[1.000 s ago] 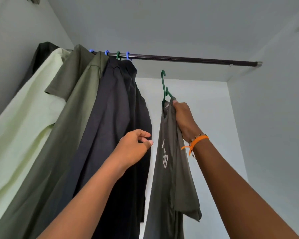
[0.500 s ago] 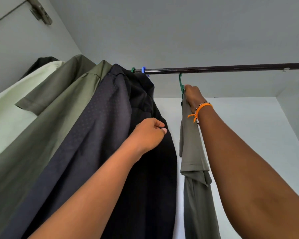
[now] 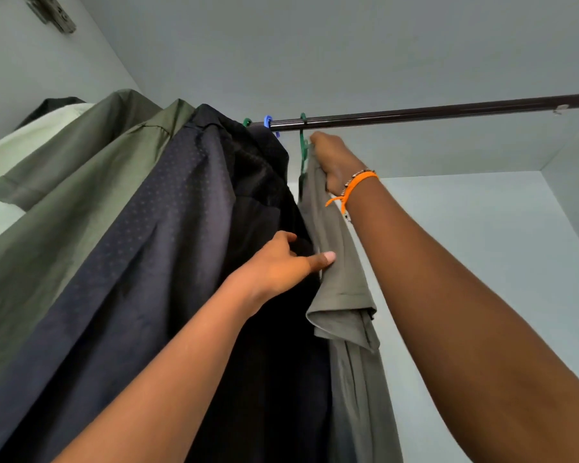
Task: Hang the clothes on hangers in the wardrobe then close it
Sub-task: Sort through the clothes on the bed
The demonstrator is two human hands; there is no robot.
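Head view looks up into the wardrobe. Dark rail (image 3: 415, 114) runs from centre frame to the right edge, just under the wardrobe ceiling.

Right hand (image 3: 336, 162) is up at the rail, centre frame, fingers curled around the top of the grey T-shirt (image 3: 341, 279) at its collar, on the green hanger (image 3: 303, 145). The hanger's hook sits over the rail. Orange wristband (image 3: 355, 187) on the right wrist, beaded band next to it.

The T-shirt hangs straight down from the right hand to the bottom edge of the frame, sleeve hem folded out at mid height. It is the rightmost garment on the rail, touching the black garment (image 3: 274, 329) beside it.

Left hand (image 3: 281, 265) is lower, centre frame. Thumb lies straight with its tip against the T-shirt edge; the other fingers are tucked in between the black garment and the T-shirt, so cannot tell whether they grip cloth.

Left of centre, already on the rail from right to left: black garment, navy dotted shirt (image 3: 141, 279), two olive shirts (image 3: 64, 235), pale green shirt (image 3: 20, 152), and a dark garment (image 3: 52, 105) at the far back. Blue hook (image 3: 268, 121) and another green hook (image 3: 247, 121) show on the rail above the black garment.

Metal hinge (image 3: 52, 13) in the upper left corner on the wardrobe side wall. Rail to the right of the T-shirt is bare.
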